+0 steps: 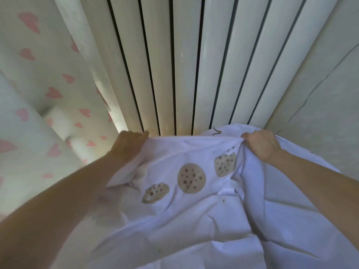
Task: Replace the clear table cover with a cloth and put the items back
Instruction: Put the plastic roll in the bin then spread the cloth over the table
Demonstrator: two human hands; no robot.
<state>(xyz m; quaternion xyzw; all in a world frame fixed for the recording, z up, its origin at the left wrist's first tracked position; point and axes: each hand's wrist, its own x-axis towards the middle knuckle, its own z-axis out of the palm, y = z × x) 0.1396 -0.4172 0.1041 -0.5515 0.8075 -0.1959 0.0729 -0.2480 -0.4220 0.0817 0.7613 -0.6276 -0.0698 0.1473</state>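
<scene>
Holds the far edge of the cloth (194,210), white with cookie prints, in both hands. Grips with the left hand (128,145), fingers (142,134) curled over the hem, and with the right hand (262,145), fingers closed tight on a bunched fold. Places the rumpled cloth just in front of the white ribbed panel (184,65), beside a heart-print curtain (38,84) at left.

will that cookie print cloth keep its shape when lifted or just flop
Probably floppy: the cloth sags in deep folds between the left hand and right hand gripping its far edge. Likely light, since those two edge grips alone seem to lift it. Pushed, it would probably bunch up rather than slide, judging by the creases.
</scene>
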